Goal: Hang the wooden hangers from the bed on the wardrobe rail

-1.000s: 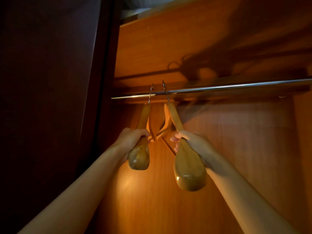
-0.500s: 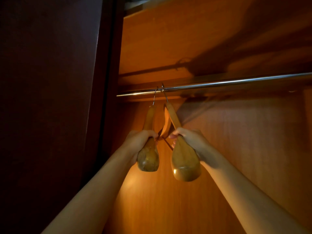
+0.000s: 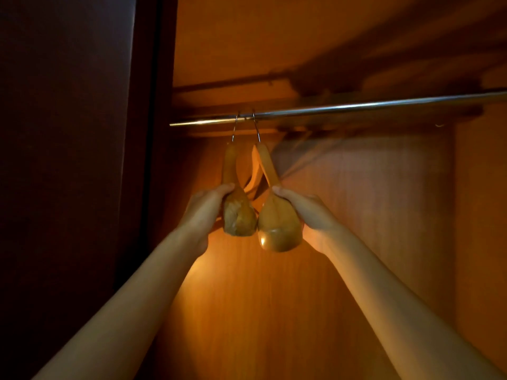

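Both arms reach up into a dim wooden wardrobe. Two wooden hangers hang side by side near the left end of the metal rail (image 3: 356, 106), their wire hooks over it.

The left hanger (image 3: 236, 207) has its hook (image 3: 234, 128) on the rail close to the wardrobe's dark left side panel (image 3: 68, 160). The left hand (image 3: 204, 208) is on the outer side of this hanger's broad lower end, with the fingers (image 3: 226, 187) curled over the narrower part just above it, so the hand grasps the hanger.

The right hanger (image 3: 277, 220) hangs just beside it, its hook (image 3: 256, 130) a little to the right on the rail. The right hand (image 3: 304, 208) cups the outer side of its rounded lower end, fingers (image 3: 279, 191) bent around the wood; the grip looks light, though the low light makes it hard to be sure how firmly it closes.

The two rounded ends sit almost touching between the hands. Behind them is the wardrobe's orange-brown back panel (image 3: 274, 311), lit warmly just below the hangers.
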